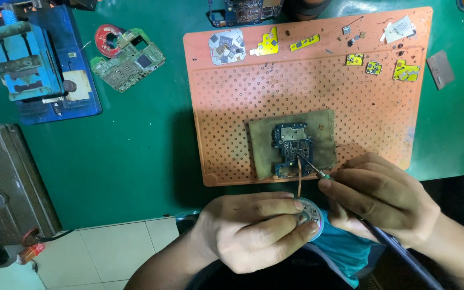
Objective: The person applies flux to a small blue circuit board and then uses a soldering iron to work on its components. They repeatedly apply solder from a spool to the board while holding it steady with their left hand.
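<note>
1. The step in hand looks like desoldering work on a small blue circuit board (292,149), which lies just right of the frame's centre on a brownish pad (261,147). The pad sits on an orange perforated mat (226,96) on the green table (135,161).

2. The right hand (385,201), at the lower right of the frame, is clenched around the handle of a soldering iron (350,207). The iron's thin tip reaches up and left onto the lower middle of the board.

3. The left hand (253,228), at the lower centre, grips a small round spool of copper braid (311,215) between thumb and fingers. A strip of braid (299,180) runs from the spool up to the board, and its end meets the iron's tip there.

4. Judged from this, the braid and tip are set together on one spot of the board. The next move calls for a steady tip, braid kept flat on the joint, and a board that does not slide on its pad.

5. Farther off, at the upper left of the frame, lie a green circuit board (129,60), a red tape roll (108,38) and a blue holder jig (25,62). Small yellow shield pieces (267,45) and loose chips lie along the mat's top edge.
</note>
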